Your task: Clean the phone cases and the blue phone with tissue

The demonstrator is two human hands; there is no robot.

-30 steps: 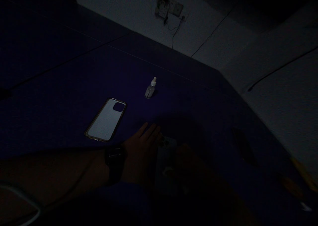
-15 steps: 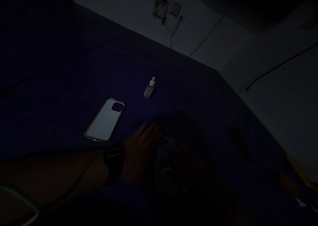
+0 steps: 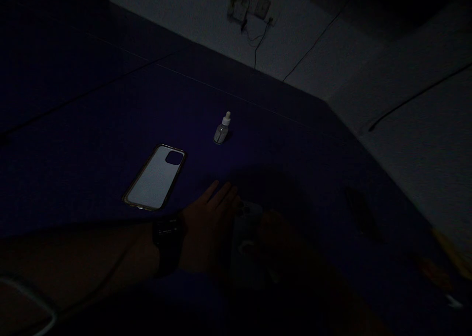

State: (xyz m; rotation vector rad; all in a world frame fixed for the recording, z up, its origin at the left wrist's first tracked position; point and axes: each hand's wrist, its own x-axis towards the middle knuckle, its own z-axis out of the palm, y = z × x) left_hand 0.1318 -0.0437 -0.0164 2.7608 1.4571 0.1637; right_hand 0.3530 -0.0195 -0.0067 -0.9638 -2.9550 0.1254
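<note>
In the dim head view, a blue-grey phone (image 3: 241, 228) lies back up on the dark blue surface, its camera lenses at the far end. My left hand (image 3: 208, 223), a black watch on its wrist, rests along the phone's left side. Its fingers are stretched out, and the fingertips touch the phone's upper left corner; the thumb is hidden. Over the phone's right part is my right hand (image 3: 275, 242), fingers bent and mostly lost in shadow. A small pale piece (image 3: 246, 245) shows at its fingertips against the phone's back; its kind is too dark to tell.
A clear phone case (image 3: 153, 181) with a dark rim lies to the left. Farther off stands a small dropper bottle (image 3: 221, 133) with a white cap. A dark flat object (image 3: 363, 213) lies at the right. Sockets with cables (image 3: 254, 6) are on the wall.
The pale piece at my right fingertips has shifted slightly up on the phone's back. My left hand stays almost where it was. The view has tilted a little.
</note>
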